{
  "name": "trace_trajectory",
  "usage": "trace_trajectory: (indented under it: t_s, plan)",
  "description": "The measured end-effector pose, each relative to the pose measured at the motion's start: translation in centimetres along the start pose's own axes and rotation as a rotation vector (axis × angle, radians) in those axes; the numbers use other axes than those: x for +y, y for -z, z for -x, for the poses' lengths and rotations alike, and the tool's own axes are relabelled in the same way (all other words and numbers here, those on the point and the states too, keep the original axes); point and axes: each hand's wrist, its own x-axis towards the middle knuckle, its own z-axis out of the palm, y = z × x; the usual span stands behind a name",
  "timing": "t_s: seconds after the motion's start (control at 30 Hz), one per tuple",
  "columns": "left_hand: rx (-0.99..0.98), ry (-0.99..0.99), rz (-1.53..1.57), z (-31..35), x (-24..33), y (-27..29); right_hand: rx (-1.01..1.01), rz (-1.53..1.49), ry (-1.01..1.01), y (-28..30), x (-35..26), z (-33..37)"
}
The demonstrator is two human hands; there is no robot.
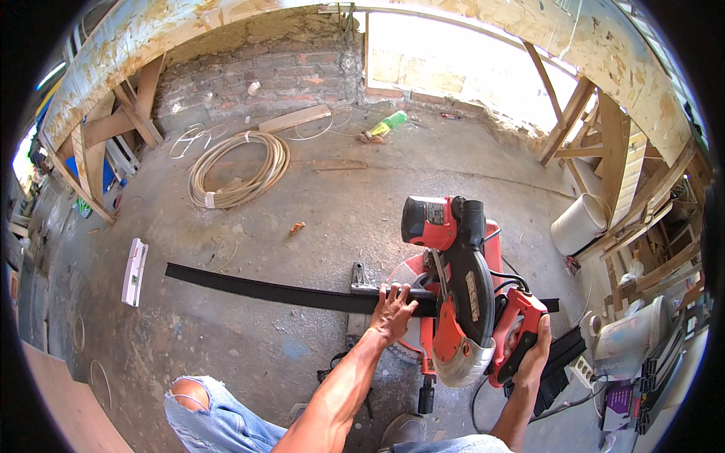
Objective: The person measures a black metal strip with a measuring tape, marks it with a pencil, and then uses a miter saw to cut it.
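Note:
A red and black miter saw (470,291) stands on the floor in front of me, its head over the base. Across its base lies a long black metal profile (264,288), reaching far out to the left, with a short end showing on the right. My left hand (393,311) presses the profile against the saw's fence, fingers curled over it, left of the blade guard. My right hand (535,351) is wrapped round the saw's red and black handle (517,332). The blade is hidden by the guard, so whether it touches the profile cannot be seen.
A white spirit level (134,273) lies at left. Farther off are a coiled hose (198,177), a wooden board (294,118) and a green bottle (389,123). Black profile pieces (560,362), a power strip (581,371) and white buckets (580,224) stand or lie at right.

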Motion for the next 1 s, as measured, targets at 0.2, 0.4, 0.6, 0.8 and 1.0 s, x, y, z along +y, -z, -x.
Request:
trace_trajectory:
  t_s: [0.2,0.4,0.6,0.8,1.0]
  plan:
    - [-0.055,0.011,0.050,-0.1,0.3,1.1,0.019,-0.015,0.001,0.0,0.1,-0.1]
    - [0.002,-0.001,-0.001,0.1,-0.1,0.0,0.011,-0.036,-0.015,-0.1,0.1,0.0]
    - [-0.005,-0.006,-0.020,-0.1,0.2,0.2,-0.001,-0.022,0.004,-0.1,-0.3,0.0]
    - [0.004,-0.004,-0.009,0.0,0.1,0.1,0.017,-0.016,-0.021,-0.1,-0.1,-0.1]
    - [0.009,-0.004,-0.004,-0.1,0.1,0.0,-0.002,-0.027,-0.034,0.0,-0.1,-0.1]
